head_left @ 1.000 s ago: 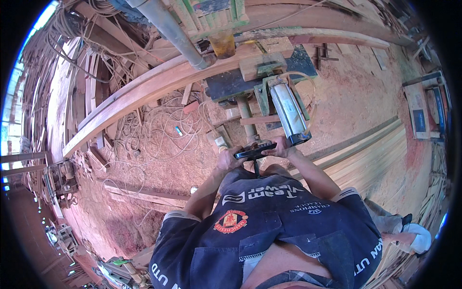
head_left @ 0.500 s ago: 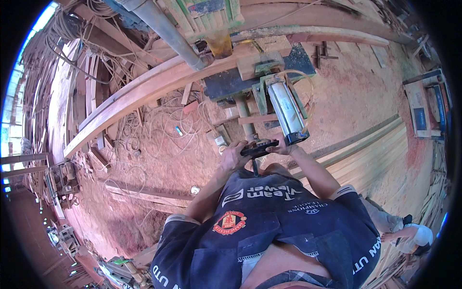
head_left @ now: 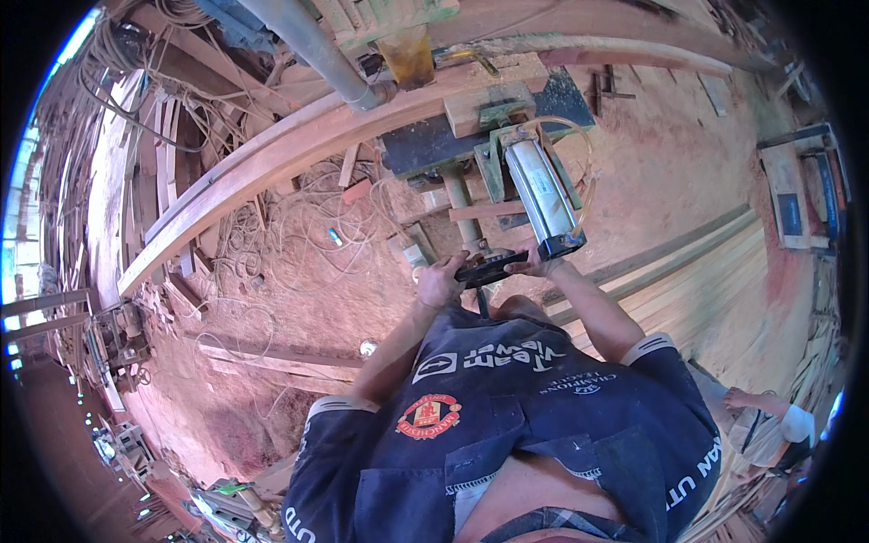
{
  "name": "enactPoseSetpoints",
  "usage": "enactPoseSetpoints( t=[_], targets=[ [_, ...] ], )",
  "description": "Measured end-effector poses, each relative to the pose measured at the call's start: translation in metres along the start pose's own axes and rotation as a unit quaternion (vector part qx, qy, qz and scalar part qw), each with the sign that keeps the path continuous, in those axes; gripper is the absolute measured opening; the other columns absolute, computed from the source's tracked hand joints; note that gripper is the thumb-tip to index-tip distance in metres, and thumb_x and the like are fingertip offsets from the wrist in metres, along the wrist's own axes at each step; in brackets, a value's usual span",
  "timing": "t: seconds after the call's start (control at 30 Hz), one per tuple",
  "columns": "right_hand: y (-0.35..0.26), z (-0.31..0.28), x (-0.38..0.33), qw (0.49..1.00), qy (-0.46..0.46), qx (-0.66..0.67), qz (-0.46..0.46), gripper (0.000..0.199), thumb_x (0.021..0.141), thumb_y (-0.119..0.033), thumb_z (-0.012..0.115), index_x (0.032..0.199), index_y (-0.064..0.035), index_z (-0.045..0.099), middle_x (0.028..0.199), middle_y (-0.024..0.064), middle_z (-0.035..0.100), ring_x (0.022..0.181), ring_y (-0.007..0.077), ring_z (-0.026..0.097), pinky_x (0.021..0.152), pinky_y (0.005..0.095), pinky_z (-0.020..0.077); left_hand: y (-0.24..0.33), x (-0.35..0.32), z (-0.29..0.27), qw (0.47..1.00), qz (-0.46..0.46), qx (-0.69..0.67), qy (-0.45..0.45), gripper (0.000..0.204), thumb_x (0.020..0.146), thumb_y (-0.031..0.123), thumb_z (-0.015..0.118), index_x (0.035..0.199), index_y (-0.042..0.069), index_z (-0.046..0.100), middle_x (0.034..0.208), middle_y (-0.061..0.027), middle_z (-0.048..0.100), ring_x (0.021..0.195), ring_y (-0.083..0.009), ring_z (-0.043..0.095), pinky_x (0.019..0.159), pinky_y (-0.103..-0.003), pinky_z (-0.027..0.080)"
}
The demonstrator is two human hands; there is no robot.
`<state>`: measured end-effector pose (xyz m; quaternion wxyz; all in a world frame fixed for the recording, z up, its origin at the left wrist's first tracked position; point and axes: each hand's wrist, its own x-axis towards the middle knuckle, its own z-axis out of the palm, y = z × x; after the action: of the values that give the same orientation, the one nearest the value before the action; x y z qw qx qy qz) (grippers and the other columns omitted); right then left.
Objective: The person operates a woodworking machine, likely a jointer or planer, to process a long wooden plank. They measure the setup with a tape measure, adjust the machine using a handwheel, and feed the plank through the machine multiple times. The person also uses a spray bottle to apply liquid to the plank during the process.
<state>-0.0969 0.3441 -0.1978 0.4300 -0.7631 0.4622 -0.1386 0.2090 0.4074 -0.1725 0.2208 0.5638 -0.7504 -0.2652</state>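
A black handwheel (head_left: 493,271) on a machine's shaft sits close in front of my body, seen nearly edge-on. My left hand (head_left: 441,283) is closed round its left rim. On the right rim my right hand (head_left: 539,265) grips with the thumb over the wheel. Just beyond that hand lies a silver pneumatic cylinder (head_left: 540,190) with a black end block. Farther off, a long wooden beam (head_left: 272,175) rests across the dark machine table (head_left: 412,154). A wooden block (head_left: 466,116) stands between the beam and the cylinder's clamp.
A grey pipe (head_left: 312,50) slants over the beam. Loose hoses (head_left: 317,244) and offcuts litter the dusty floor at left. Stacked boards (head_left: 674,276) lie to the right. Another person's arm (head_left: 759,401) shows at the lower right.
Both hands have shifted slightly away from my body, still on the wheel. The other person's arm at the lower right has moved. The beam appears nearly unchanged.
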Motion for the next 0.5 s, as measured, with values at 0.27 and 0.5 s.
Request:
enactPoseSetpoints(
  t=[0.27,0.5],
  targets=[
    [-0.057,-0.006,0.005,0.997,-0.02,-0.075,0.0,0.079,0.07,-0.085,0.078,0.091,-0.0089,0.083,0.077,0.0172,0.075,0.072,0.0308,0.074,0.069,0.0428,0.0584,-0.025,-0.012,0.003,0.997,-0.012,-0.068,0.026,0.058,0.074,0.013,0.079,0.131,0.011,0.069,0.109,-0.0156,0.076,0.095,-0.0376,0.076,0.081,-0.044,0.061],
    [-0.057,-0.002,0.006,0.996,0.04,-0.051,-0.059,0.082,0.07,-0.084,0.079,0.089,-0.0045,0.083,0.078,0.0173,0.076,0.069,0.0272,0.074,0.067,0.0421,0.0583,-0.017,-0.015,-0.007,0.997,-0.033,-0.067,0.009,0.048,0.078,0.012,0.079,0.125,0.011,0.068,0.104,-0.0186,0.074,0.094,-0.0404,0.074,0.079,-0.046,0.059]
  ],
)
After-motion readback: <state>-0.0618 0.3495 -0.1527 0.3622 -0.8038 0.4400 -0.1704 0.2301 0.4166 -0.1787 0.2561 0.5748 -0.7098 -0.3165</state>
